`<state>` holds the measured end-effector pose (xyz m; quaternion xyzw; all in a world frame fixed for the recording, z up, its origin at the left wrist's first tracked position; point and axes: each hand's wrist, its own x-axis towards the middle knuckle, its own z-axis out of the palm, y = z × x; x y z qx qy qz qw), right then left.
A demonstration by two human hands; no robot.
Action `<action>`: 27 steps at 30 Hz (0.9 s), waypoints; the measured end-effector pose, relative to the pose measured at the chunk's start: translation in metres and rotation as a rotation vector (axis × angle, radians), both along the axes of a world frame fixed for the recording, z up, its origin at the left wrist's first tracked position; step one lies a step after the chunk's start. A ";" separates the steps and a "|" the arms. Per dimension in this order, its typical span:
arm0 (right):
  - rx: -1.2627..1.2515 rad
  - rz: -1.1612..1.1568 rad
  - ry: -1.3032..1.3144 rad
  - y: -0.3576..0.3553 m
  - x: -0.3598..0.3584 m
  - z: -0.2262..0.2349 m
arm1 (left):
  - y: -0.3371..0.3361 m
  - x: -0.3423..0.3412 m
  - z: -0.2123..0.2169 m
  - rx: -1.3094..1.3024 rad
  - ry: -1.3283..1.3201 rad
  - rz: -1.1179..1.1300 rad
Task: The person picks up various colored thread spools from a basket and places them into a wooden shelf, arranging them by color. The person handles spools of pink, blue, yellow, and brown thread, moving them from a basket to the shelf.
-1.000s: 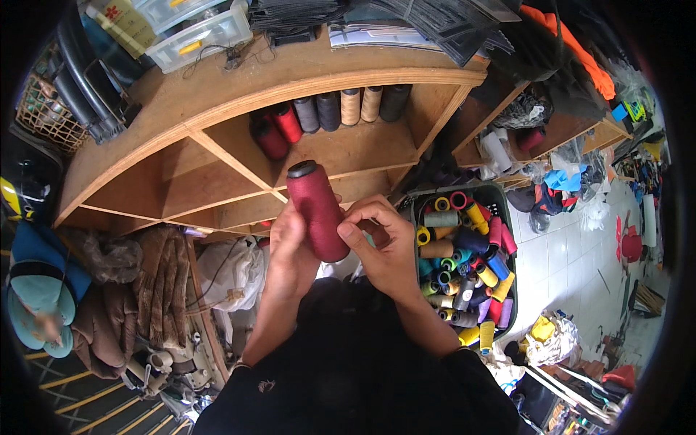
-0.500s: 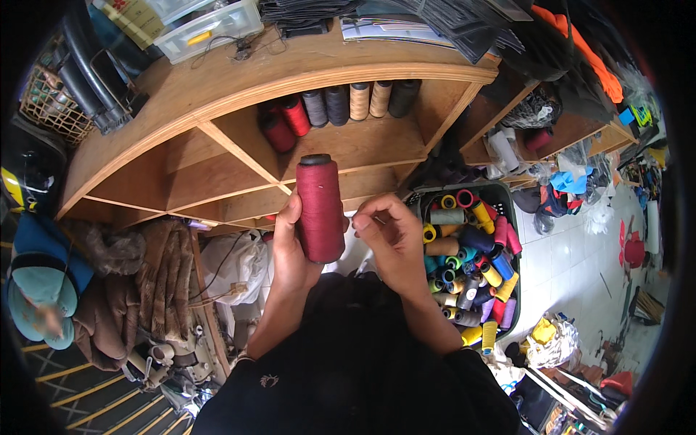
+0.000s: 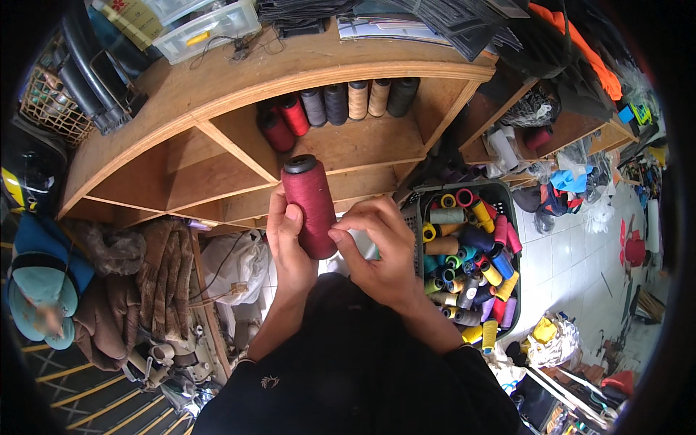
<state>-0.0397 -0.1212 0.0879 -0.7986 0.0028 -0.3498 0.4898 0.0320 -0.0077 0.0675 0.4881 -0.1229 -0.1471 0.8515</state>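
Upright and slightly tilted, a dark red thread spool [image 3: 310, 210] with a black core end is held in front of my body. My left hand [image 3: 291, 243] is wrapped round its left side, the thumb lying across the thread. On the other side my right hand [image 3: 378, 250] has curled fingers, with thumb and forefinger tips close together at the spool's lower right side. Anything pinched between those tips is too fine to make out. Beyond the spool, a wooden shelf [image 3: 348, 70] holds a row of thread spools in one compartment, among them a red spool [image 3: 293, 116] and a tan spool [image 3: 357, 100].
To the right stands a dark basket [image 3: 516, 206] heaped with spools of many colours. White bags [image 3: 235, 268] and brown fabric [image 3: 163, 279] lie at the left. A clear plastic box [image 3: 210, 32] and dark sheets sit on the shelf top. White floor tiles [image 3: 554, 268] show farther right.
The spool has tipped a little leftward and shifted left in my left hand. My right hand has moved left, bringing its fingertips up to the spool's side.
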 end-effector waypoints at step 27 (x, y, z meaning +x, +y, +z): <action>0.028 0.038 0.057 0.004 0.004 -0.007 | -0.002 0.011 -0.003 -0.032 0.152 0.016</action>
